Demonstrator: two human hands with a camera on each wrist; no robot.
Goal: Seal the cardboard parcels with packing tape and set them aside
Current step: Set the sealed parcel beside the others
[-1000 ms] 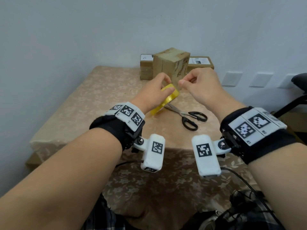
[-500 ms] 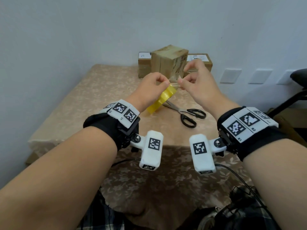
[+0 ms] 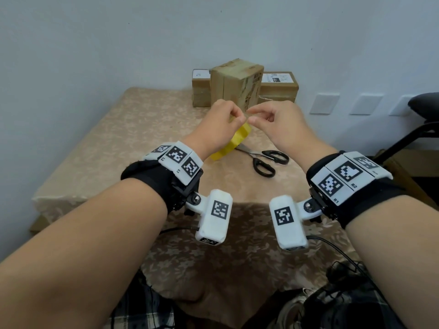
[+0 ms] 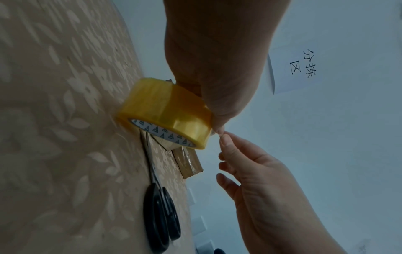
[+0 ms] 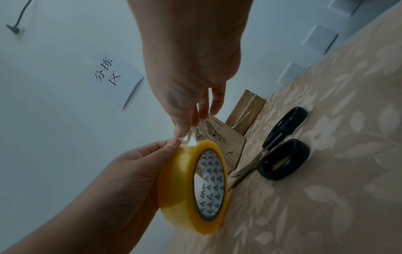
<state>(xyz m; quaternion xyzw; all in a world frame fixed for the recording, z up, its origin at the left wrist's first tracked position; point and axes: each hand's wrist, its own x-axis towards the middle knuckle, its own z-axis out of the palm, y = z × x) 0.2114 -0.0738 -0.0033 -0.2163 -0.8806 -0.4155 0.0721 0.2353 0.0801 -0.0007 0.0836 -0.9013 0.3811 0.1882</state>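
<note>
My left hand (image 3: 222, 125) grips a yellow roll of packing tape (image 3: 234, 143) above the table, its fingers curled over the rim (image 5: 187, 185). My right hand (image 3: 273, 122) pinches the clear free end of the tape (image 5: 191, 137) between thumb and forefinger, right at the roll's edge (image 4: 214, 132). An upright taped cardboard parcel (image 3: 237, 83) stands at the far edge of the table, just beyond both hands. Two flatter parcels (image 3: 279, 90) lie behind it against the wall, the left one (image 3: 200, 90) partly hidden.
Black-handled scissors (image 3: 263, 159) lie on the patterned tablecloth (image 3: 118, 143) to the right of the roll, under my right wrist. A paper sign (image 5: 113, 77) hangs on the wall. A dark chair (image 3: 422, 119) stands at the right; cables (image 3: 337, 255) run off the table's near edge.
Both hands stayed together over the table while the roll tilted in my left hand. My right fingers have shifted their pinch on the tape end at the roll's edge.
</note>
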